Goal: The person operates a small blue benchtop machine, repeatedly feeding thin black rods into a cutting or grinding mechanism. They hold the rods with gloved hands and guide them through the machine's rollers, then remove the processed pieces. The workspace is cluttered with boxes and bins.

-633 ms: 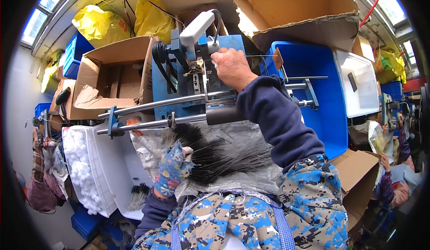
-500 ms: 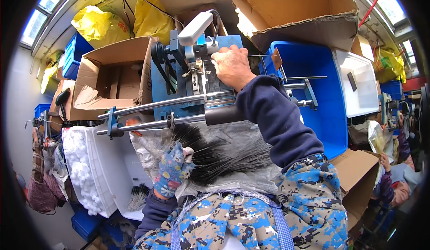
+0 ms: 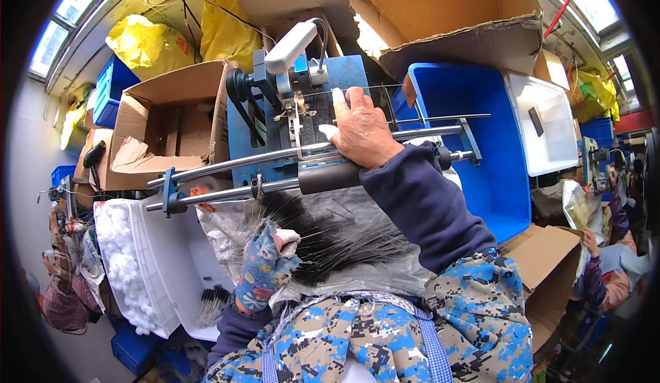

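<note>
My right hand point(image 3: 368, 127), bare with white coverings on the thumb and a fingertip, lies over the small blue bench machine point(image 3: 347, 72), beside its metal clamp parts point(image 3: 300, 118). Its fingers are stretched and apart, and no held item shows. My left hand point(image 3: 267, 263), in a worn blue floral glove with bare-looking fingertips, is closed low on the left. Thin wires fan up from it. Beside it, on a pale sheet over my lap, lies a pile of thin wire brushes point(image 3: 323, 245) with black bristles and grey stems. The glove hides where the wires are gripped.
Two steel rails point(image 3: 240, 162) with a dark sleeve cross in front of the machine. At left stand a cardboard box point(image 3: 124, 118) and a white bin point(image 3: 161, 245) with white fluff beside it. A blue tub point(image 3: 509, 197) stands right. Other people work at both sides.
My right hand has drawn back toward me from the machine's upper part, and its fingers have spread. My left hand has stayed nearly in place, turning slightly.
</note>
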The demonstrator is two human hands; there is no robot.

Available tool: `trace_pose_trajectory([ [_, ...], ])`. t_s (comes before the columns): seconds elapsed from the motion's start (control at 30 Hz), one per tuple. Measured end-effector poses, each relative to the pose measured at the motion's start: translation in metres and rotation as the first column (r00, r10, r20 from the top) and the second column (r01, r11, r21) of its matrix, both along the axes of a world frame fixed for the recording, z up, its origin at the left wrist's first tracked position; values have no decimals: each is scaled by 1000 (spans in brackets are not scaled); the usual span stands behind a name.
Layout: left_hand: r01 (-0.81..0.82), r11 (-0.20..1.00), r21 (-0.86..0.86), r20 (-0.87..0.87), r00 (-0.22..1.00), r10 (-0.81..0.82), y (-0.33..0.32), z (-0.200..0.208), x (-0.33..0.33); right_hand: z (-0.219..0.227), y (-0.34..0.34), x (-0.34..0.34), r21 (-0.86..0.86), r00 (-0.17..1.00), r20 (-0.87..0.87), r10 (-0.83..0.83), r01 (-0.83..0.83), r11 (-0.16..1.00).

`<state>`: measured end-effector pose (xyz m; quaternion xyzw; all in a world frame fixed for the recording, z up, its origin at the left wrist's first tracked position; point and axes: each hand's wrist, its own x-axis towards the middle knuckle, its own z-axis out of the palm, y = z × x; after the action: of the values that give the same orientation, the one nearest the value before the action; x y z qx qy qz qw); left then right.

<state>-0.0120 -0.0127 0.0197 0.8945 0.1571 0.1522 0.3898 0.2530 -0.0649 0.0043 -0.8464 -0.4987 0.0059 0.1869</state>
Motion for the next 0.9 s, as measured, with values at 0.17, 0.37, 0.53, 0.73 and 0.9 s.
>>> trace_pose_trajectory([
  [0.17, -88, 994, 59, -8, 996, 89, 0, 0, -12, 4, 29, -27, -16, 1000, 13, 29, -28, 999],
  [0.37, -45, 998, 47, -19, 999, 46, 1, 14, -7, 5, 26, -20, -62, 991, -43, 129, -131, 989],
  [0.53, -142, 990, -24, 31, 989, 143, 1, -5, -12, 13, -13, 14, -173, 992, 79, 101, -86, 981],
  [0.73, -106, 972, -209, 108, 986, 130, -12, -1, 1, 23, -8, 50, -41, 940, 341, -5, 21, 999],
  [0.9, -188, 930, -316, 220, 939, 265, -5, 1, -11, 32, -21, 50, -194, 944, 298, 143, -86, 977],
])
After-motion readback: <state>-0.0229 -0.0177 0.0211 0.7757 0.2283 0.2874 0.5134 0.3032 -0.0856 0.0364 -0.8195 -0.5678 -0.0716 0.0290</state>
